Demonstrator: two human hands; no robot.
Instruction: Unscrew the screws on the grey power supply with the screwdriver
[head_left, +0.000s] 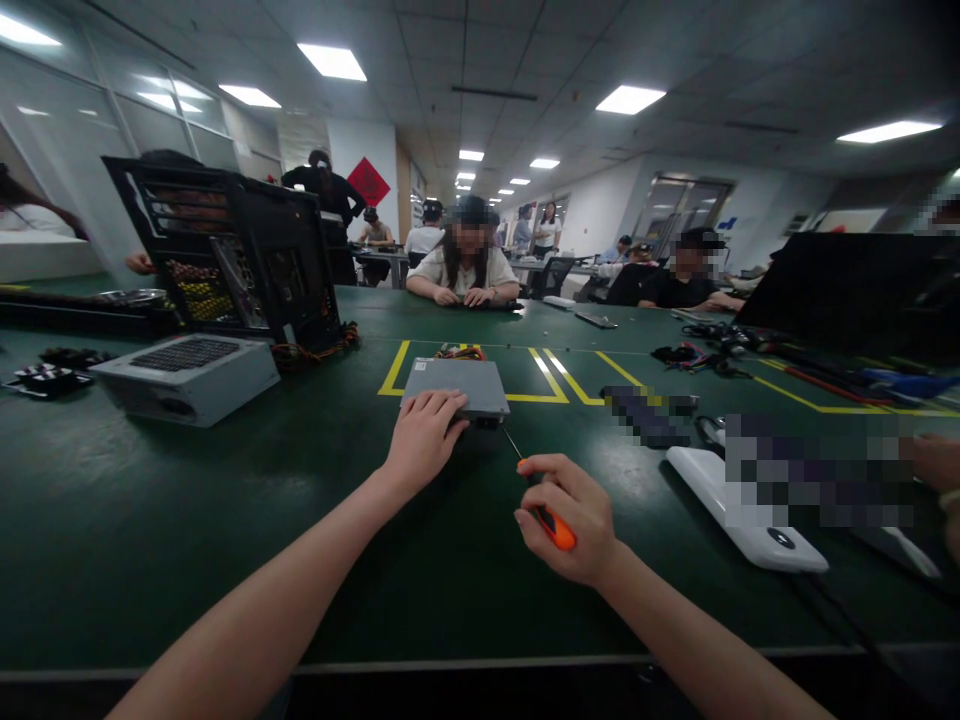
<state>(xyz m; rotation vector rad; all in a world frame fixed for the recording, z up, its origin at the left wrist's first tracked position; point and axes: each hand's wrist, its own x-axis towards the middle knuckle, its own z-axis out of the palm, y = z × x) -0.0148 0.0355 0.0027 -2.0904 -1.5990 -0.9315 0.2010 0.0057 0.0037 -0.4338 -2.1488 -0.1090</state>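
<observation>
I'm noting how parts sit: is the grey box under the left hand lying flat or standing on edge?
Lying flat: the grey box has its broad face up, and the left hand rests on it.

Black computer case left, white device right, red diamond beyond

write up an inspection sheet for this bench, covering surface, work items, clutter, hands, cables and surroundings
Surface: green tabletop with yellow lines.
Work items: grey metal box; orange-handled screwdriver, tip near the box's near edge, contact unclear.
Clutter: white device to the right; larger grey box and black computer case to the left.
Hands: left hand rests on the grey metal box; right hand grips the screwdriver.
Cables: coloured wires behind the grey metal box.
Surroundings: seated person opposite; ceiling lights on.
</observation>
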